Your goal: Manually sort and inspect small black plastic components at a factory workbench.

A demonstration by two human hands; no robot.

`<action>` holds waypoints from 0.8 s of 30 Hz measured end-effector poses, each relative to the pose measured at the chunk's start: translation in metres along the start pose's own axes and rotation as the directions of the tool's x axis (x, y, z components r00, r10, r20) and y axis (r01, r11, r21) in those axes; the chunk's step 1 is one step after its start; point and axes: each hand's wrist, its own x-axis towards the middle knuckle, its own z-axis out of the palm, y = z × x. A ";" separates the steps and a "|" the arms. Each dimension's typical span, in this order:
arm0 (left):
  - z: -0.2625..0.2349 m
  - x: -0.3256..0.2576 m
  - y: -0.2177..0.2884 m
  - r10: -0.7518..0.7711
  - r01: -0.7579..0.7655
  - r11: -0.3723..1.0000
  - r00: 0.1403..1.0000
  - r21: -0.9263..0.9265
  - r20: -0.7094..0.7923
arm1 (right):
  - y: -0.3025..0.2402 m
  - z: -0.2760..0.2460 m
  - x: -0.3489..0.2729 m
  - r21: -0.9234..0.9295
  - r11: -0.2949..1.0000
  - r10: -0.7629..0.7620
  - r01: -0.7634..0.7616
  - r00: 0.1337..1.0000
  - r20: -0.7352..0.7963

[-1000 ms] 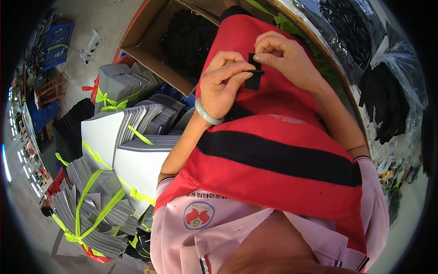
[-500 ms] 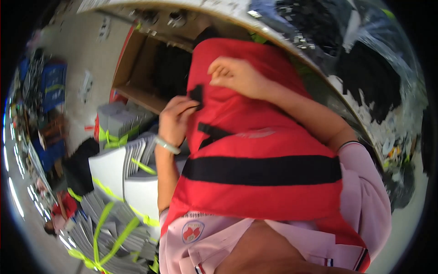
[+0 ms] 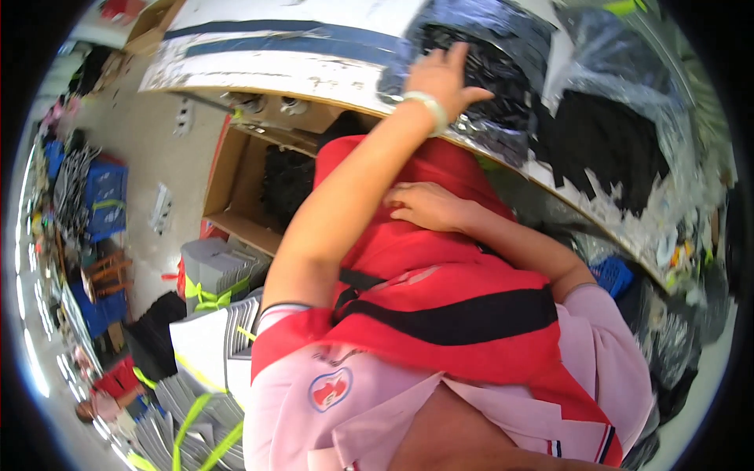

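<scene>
My left hand (image 3: 441, 78), with a pale bangle on its wrist, reaches across to the white table. Its fingers are spread over the near left side of a clear plastic bag (image 3: 483, 23) with black pieces (image 3: 503, 90) inside, and nothing shows in its grip. I cannot tell whether the fingertips touch the bag. Low over my lap, my right hand (image 3: 430, 206) lies against the red apron (image 3: 452, 255) with its fingers curled in. Whatever those fingers hold, if anything, is hidden.
A cardboard box (image 3: 228, 184) with black items stands left of my lap, below the table edge (image 3: 275, 88). Grey-white stacks (image 3: 200, 341) tied with yellow-green straps are at lower left. Black fabric (image 3: 605, 145) lies right on the table. Another person (image 3: 118, 396) is far left.
My left hand has swung from the lap up to the bag on the table; the small black piece it held is no longer visible. My right hand has lowered a little onto the apron.
</scene>
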 end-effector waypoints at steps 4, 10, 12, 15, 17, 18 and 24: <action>0.014 0.018 0.026 -0.002 -0.040 0.976 0.982 0.216 0.191 | 0.017 0.002 -0.026 0.084 0.996 -0.042 0.044 0.999 -0.024; 0.092 0.034 -0.012 -0.028 0.026 0.999 0.997 0.024 0.071 | 0.026 0.025 -0.023 0.265 0.952 0.154 -0.155 0.988 0.027; 0.097 0.044 -0.007 0.005 -0.008 1.000 0.993 0.021 0.122 | 0.041 0.022 -0.024 0.225 0.965 0.129 -0.134 0.991 0.037; 0.096 0.055 0.001 -0.024 0.009 0.971 0.998 -0.239 -0.059 | 0.050 0.018 -0.026 0.223 0.964 0.142 -0.145 0.989 0.029; 0.091 0.062 0.000 -0.070 0.025 0.934 0.991 -0.357 -0.114 | 0.050 0.018 -0.026 0.253 0.955 0.154 -0.156 0.988 0.026; 0.087 0.065 -0.001 -0.123 0.031 0.882 0.978 -0.471 -0.166 | 0.049 0.018 -0.026 0.243 0.958 0.152 -0.153 0.988 0.021; 0.061 0.057 -0.010 -0.339 0.417 -0.358 0.776 -0.835 0.532 | 0.033 0.010 -0.021 0.299 0.940 0.189 -0.167 0.981 -0.045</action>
